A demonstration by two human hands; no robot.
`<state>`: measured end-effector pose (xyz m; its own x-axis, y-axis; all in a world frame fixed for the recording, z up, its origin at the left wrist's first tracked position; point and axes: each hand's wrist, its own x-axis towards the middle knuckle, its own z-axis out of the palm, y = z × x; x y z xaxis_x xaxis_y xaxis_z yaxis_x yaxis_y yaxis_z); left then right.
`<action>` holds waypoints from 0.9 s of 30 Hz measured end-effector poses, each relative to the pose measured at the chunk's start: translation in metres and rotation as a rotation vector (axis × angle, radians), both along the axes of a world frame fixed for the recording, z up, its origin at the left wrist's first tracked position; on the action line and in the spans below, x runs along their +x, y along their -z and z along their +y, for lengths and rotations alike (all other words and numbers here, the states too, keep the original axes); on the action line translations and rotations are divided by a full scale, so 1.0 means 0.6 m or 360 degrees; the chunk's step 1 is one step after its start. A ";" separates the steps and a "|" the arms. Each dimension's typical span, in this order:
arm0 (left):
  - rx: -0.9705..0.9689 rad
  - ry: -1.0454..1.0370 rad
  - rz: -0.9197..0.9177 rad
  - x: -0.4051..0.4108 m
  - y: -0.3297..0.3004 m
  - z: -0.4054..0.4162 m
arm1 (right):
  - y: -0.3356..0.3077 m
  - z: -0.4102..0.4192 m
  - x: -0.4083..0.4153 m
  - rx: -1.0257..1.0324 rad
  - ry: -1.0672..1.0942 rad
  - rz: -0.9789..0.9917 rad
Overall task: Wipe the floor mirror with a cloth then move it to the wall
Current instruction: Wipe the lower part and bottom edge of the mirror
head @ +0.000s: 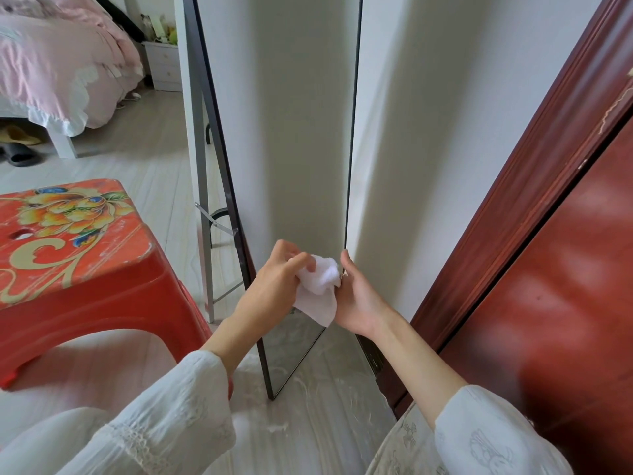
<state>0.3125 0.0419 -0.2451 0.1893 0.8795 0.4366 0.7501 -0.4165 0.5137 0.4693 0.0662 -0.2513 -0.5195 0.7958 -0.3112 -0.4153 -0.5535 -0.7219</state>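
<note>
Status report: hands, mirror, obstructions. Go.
Left hand grips white cloth low on mirror. Right hand holds mirror's right edge. Red stool close on left; red door on right.

You are in a home, in a bedroom. In the upper left of the frame stands a bed (51, 63) with a pink quilt and a white frilled skirt, and dark slippers (20, 154) lie on the floor under its edge. Behind it, near the top of the frame, a small white bedside cabinet (164, 65) with drawers carries a few small items too blurred to name. The floor (154, 159) is pale wood-look planking. At the left sits a red plastic stool (75, 248) printed with flowers, and along the right runs a dark red wooden door (548, 269) with its frame against a white wall (445, 97).
</note>
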 end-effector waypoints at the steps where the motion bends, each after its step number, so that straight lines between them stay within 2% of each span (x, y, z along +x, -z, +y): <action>1: 0.0009 0.0025 0.0013 -0.002 0.005 0.000 | -0.001 0.001 0.001 -0.0004 -0.0003 0.0031; 7: -0.0065 0.0113 -0.0023 -0.007 0.012 -0.005 | 0.002 0.002 0.017 0.0117 0.0036 -0.0073; 9: -0.0070 0.0121 0.0013 -0.006 0.016 -0.006 | 0.010 0.010 0.015 0.0218 0.0145 -0.0420; 11: -0.0041 0.0041 0.0015 -0.009 0.021 -0.006 | 0.016 0.021 0.013 0.0377 0.0214 -0.0984; 13: -0.0018 -0.0176 -0.0063 -0.017 0.024 -0.010 | 0.027 0.037 0.015 0.0471 0.0256 -0.1464; 14: 0.0021 -0.0287 -0.0112 -0.023 0.024 -0.012 | 0.032 0.046 0.017 0.0463 0.0308 -0.1574; 17: 0.0164 -0.0507 -0.0271 -0.042 0.021 -0.020 | 0.039 0.070 0.027 0.0361 0.0475 -0.1723; 21: 0.0238 -0.0851 -0.0624 -0.072 0.005 -0.013 | 0.045 0.111 0.024 0.0355 0.0495 -0.1950; 25: 0.0460 -0.0995 -0.0616 -0.094 -0.040 0.024 | 0.005 0.179 0.008 0.0734 0.0600 -0.2258; 27: 0.0491 -0.0942 -0.0590 -0.101 -0.066 0.050 | -0.030 0.221 0.000 0.0982 0.0833 -0.2234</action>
<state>0.2521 0.0719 -0.2057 -0.4828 0.6165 0.6220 0.6939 -0.1641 0.7012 0.4693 0.1990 -0.2336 0.2371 0.9621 0.1348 0.6881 -0.0683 -0.7224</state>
